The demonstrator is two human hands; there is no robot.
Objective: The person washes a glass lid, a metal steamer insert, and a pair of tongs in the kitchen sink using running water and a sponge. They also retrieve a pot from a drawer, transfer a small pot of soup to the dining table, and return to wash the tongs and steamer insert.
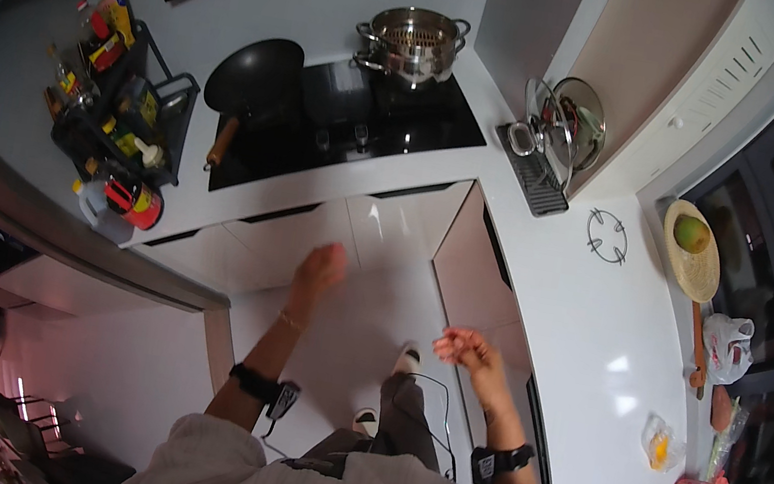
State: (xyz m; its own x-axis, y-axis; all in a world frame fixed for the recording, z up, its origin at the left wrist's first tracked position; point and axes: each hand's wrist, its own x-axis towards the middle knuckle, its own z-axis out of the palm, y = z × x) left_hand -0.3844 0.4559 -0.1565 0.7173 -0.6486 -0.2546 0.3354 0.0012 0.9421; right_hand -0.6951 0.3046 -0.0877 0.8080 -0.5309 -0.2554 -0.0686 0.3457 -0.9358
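Both hands are raised in front of my body, above the floor and lower cabinets. My left hand (322, 266) is blurred and looks closed, with nothing visible in it; whether it is fully closed is hard to tell. My right hand (467, 350) holds nothing, its fingers loosely curled and apart, near the right-hand cabinets. Ahead, a black wok (256, 73) with a wooden handle rests tilted at the left of the black cooktop (373, 135). A steel steamer pot (411, 48) stands at the cooktop's back right.
A black rack (187, 89) of bottles and packets stands left on the counter. Right of the cooktop are pot lids (579, 124) in a holder and a wire trivet (607, 237). A woven basket (703, 281) with a green fruit and a plastic bag (727, 349) lie by the window.
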